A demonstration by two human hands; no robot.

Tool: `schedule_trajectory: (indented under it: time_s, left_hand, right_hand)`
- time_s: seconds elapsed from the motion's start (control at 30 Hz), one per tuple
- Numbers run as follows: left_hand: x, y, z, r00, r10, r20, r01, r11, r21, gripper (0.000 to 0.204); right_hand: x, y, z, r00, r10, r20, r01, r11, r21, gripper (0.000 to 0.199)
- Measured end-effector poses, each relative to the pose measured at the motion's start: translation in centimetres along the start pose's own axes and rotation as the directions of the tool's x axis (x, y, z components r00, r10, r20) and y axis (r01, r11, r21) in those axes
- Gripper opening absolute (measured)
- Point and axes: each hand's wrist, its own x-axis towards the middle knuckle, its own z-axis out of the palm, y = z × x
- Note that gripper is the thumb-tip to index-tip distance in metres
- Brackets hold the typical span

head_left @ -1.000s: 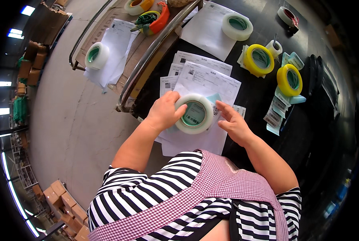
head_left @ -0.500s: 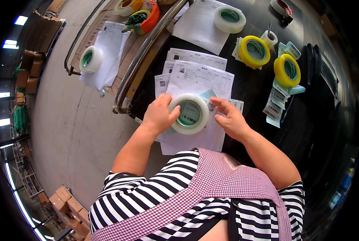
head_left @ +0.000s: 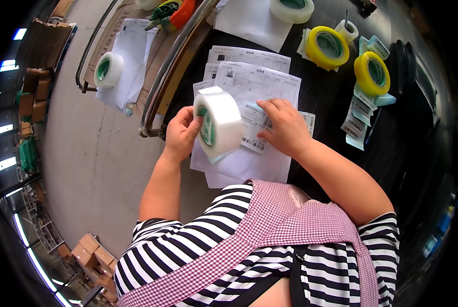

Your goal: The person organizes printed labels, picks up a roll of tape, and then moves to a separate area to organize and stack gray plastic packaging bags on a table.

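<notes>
On the black table, near its left edge, a clear tape roll is held upright above white sheets, clamped by the left hand, while the right hand is pressed flat, fingers apart, on a barcode label.

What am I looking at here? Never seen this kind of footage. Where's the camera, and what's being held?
There is no machine: a person works with two bare hands. The one view comes from a wide fisheye camera on their head, looking down, so straight edges bend near the rim. The left hand holds a roll of clear tape upright on its edge. The right hand presses a barcode label onto a white mailer bag lying on the black table. Printed sheets lie under the bag, two yellow tape rolls and more labels to the right. Another clear roll sits on a cart at left.
</notes>
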Motion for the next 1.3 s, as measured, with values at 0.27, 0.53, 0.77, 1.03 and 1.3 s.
schedule_trajectory:
  time_s: [0.27,0.53,0.77,1.03,1.3]
  left_hand:
    - [-0.3,1.2,-1.0,0.996,0.024,0.084,0.020,0.872,-0.489,0.034]
    - [-0.3,1.1,0.9,0.995,-0.007,0.100,-0.004,0.994,0.110,0.025]
    - [-0.8,2.2,1.5,0.994,0.073,0.085,-0.079,0.994,0.069,0.029]
    - [-1.3,1.9,0.9,0.995,0.071,0.075,-0.077,0.994,0.075,0.028]
    - [-0.9,2.0,3.4,0.966,0.228,0.120,-0.224,0.512,0.829,0.031]
  right_hand:
    - [-0.1,0.6,0.9,0.999,-0.033,0.001,0.033,0.999,-0.041,0.071]
    - [-1.5,0.5,-0.8,0.992,0.053,-0.114,-0.037,0.989,0.141,0.059]
    - [-10.5,3.9,-5.7,0.886,0.326,-0.331,-0.190,0.905,0.380,0.043]
    - [-27.8,6.9,-4.1,0.679,0.466,-0.567,-0.416,0.881,0.225,0.033]
    - [-36.5,7.8,-3.6,0.586,0.464,-0.665,-0.635,0.773,-0.020,0.037]
